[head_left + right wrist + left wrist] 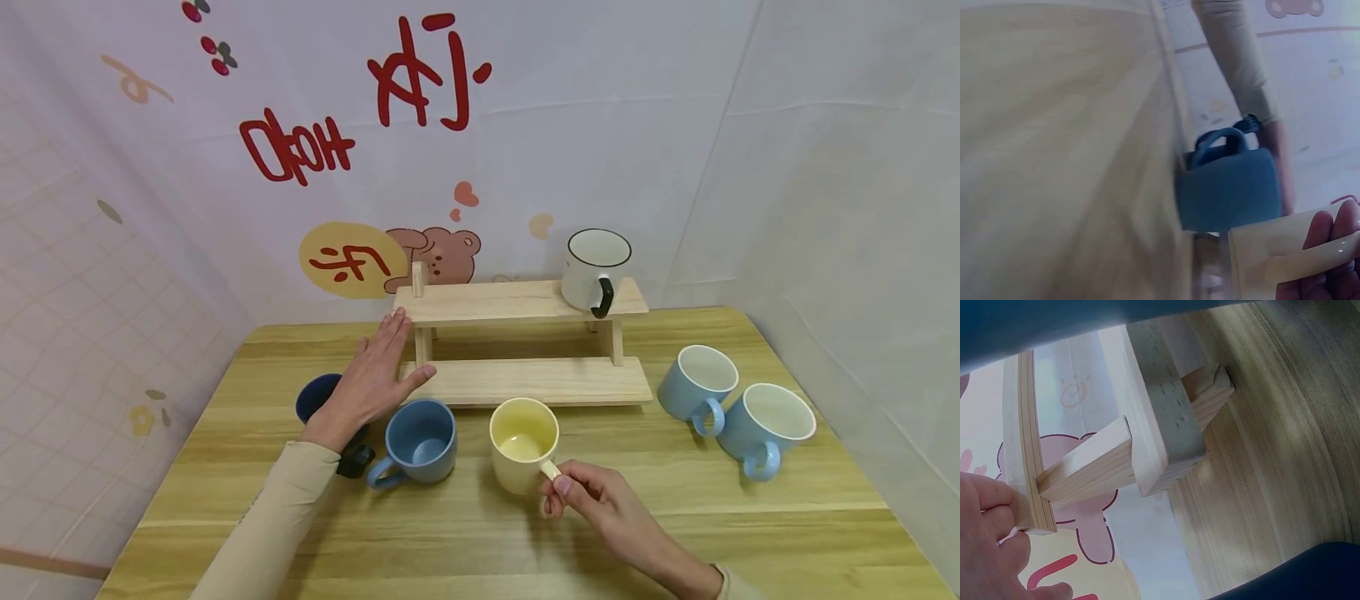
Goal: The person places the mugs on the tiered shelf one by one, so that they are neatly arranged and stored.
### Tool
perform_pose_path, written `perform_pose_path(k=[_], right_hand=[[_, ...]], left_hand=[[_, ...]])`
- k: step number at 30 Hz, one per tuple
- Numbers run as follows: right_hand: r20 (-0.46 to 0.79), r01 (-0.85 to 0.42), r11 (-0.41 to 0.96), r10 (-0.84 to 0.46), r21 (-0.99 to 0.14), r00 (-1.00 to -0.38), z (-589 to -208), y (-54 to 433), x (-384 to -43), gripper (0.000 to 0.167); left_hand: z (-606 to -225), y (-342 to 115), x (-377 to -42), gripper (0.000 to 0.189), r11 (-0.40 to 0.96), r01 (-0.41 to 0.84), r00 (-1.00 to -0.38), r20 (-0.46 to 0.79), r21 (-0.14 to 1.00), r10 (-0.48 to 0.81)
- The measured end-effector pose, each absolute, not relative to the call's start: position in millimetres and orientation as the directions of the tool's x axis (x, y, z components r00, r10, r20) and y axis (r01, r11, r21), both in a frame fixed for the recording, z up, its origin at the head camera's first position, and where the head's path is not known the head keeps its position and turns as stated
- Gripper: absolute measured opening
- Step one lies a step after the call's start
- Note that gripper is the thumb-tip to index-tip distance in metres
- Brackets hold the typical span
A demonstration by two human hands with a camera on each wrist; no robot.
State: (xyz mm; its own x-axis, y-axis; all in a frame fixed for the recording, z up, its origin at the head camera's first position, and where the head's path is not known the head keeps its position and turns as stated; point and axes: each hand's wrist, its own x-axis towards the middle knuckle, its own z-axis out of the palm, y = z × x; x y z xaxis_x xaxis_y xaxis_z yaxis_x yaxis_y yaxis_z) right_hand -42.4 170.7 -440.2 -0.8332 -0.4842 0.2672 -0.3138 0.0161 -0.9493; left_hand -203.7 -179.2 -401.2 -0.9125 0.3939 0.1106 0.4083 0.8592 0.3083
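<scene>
In the head view my right hand [596, 508] pinches the handle of a pale yellow mug [517, 475] between thumb and fingers. The mug is upright in front of the wooden rack; the right wrist view shows fingers [1319, 231] at its handle. My left hand [371, 379] reaches over the blue mugs, fingers extended, fingertips at the left end of the rack's upper shelf [487, 302]. In the left wrist view that hand [988, 540] touches the shelf's end. Under the left forearm sit a medium-blue mug [431, 462] and a dark blue mug [311, 392], partly hidden.
A white mug [585, 279] with black rim and handle stands on the upper shelf's right end. The lower shelf [525, 381] lies behind the yellow mug. Two light blue mugs, a rear one [686, 387] and a front one [750, 433], stand at the table's right.
</scene>
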Motion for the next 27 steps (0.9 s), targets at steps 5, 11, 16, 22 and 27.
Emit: perform_pose_path(k=[5,11,16,22,27], right_hand=[[0.281,-0.322,0.023,-0.436,-0.946,-0.855,-427.3,168.3,-48.5,0.027],[0.294,-0.322,0.011,-0.380,-0.947,-0.877,-413.6,166.7,-56.7,0.025],[0.323,-0.341,-0.002,-0.325,-0.940,-0.889,-403.1,164.2,-65.3,0.024],[0.327,-0.339,0.013,-0.239,-0.941,-0.915,-391.2,161.1,-76.5,0.026],[0.341,-0.354,0.035,-0.196,-0.934,-0.919,-380.6,160.5,-85.1,0.027]], left_hand=[[-402.4,-179.5,-203.7,0.097,0.859,0.408,-0.913,0.115,0.309,0.392],[-401.8,-178.5,-203.1,0.097,0.859,0.405,-0.914,0.112,0.312,0.390],[-401.7,-178.2,-202.4,0.098,0.860,0.402,-0.915,0.114,0.313,0.386],[-401.5,-177.7,-202.5,0.097,0.861,0.400,-0.916,0.117,0.315,0.383],[-400.9,-177.6,-202.6,0.097,0.863,0.396,-0.918,0.111,0.315,0.381]])
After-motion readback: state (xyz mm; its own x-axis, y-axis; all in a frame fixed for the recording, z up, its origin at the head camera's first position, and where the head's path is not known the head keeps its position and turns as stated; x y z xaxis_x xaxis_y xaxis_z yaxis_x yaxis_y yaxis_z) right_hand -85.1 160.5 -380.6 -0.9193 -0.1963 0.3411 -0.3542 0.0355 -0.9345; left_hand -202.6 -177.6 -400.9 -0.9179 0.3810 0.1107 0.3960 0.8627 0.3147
